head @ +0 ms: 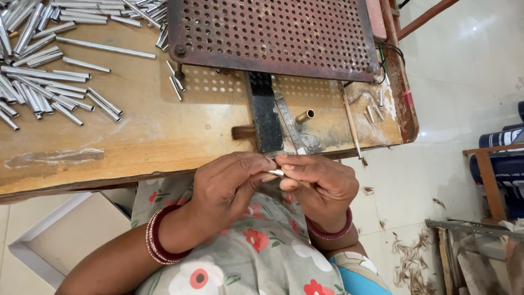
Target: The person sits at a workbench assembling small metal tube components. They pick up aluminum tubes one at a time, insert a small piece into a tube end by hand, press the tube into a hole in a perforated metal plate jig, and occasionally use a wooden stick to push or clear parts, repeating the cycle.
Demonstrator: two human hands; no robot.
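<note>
- Both hands meet at the near edge of the wooden workbench [136,142], just above the lap; the left hand [229,183] and right hand [319,183] pinch one short silver metal tube [276,173] between thumbs and fingertips.
- The step in hand looks like checking or fitting that tube; a next move would call for a steady, fine fingertip grip.
- A heap of similar smooth, shiny tubes [38,82] lies on the bench's far left.
- A rusty perforated metal plate [273,35] sits ahead, with a black bar [265,112] and steel ruler [288,120] below it.
- A small brass tube [305,116] lies beside the ruler.
</note>
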